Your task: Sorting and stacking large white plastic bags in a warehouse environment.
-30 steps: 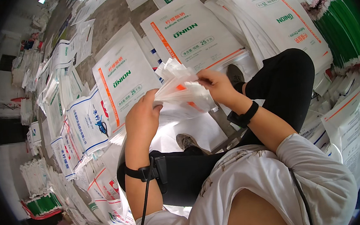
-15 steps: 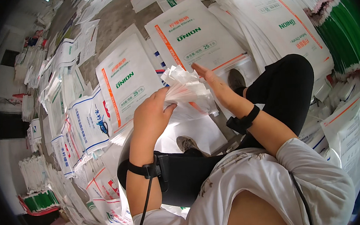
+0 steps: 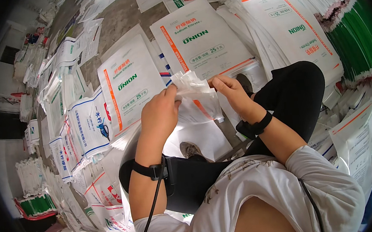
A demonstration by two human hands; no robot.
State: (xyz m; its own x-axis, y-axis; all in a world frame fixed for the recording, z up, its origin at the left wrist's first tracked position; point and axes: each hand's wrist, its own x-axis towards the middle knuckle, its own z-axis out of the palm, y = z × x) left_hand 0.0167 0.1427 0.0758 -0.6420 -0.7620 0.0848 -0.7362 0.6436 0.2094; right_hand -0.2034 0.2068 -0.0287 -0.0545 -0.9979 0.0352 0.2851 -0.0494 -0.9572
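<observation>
both hands [image 3: 196, 104] on one crumpled white bag [image 3: 197, 93]

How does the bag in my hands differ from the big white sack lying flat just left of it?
The held bag is crumpled and lifted between the left hand and right hand; the flat sack lies smooth on the floor. The held bag looks smaller and thin enough to let light through; the flat sack is larger and opaque. The flat sack shows green lettering; none shows on the held bag. Both are white with an orange stripe.

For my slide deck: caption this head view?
Both hands, left hand and right hand, hold a crumpled white woven sack.
</observation>
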